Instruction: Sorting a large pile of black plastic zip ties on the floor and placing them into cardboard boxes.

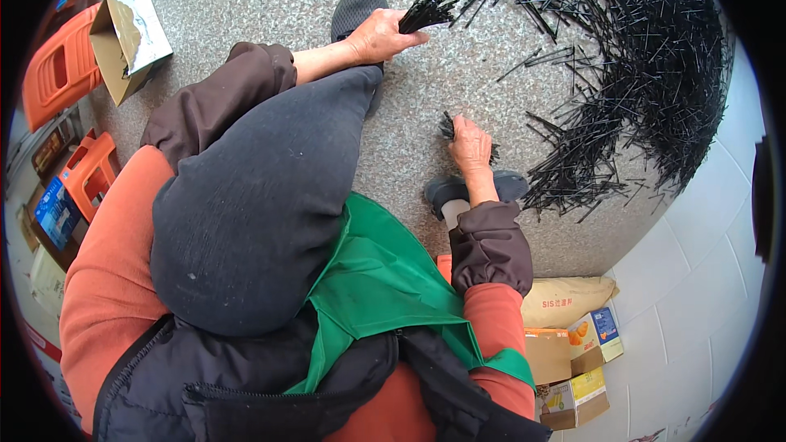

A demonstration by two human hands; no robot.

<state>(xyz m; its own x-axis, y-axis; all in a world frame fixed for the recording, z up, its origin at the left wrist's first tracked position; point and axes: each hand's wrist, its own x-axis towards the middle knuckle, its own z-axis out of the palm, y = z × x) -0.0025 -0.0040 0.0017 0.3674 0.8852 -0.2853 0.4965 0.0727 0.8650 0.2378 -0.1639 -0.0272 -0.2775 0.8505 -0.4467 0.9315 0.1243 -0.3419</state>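
My left hand (378, 36) is closed round a bundle of thin black sticks (429, 12), whose ends fan out past my thumb and fingers. Lower and to the right, my right hand (472, 147) grips a smaller bunch of the same black sticks (446, 125), poking out on both sides of the fist. To the right of both hands, a large heap of loose black sticks (655, 74) spreads over the speckled floor (270, 0). Stray sticks (540, 57) lie along the heap's near edge. What exactly the sticks are, I cannot tell.
An open cardboard box (131, 41) stands at the far left beside an orange plastic stool (61, 65). Several boxes (573, 393) and a tan sack (569, 299) sit at lower right by the white tiled wall (696, 278). My shoes (360, 4) are beside the hands.
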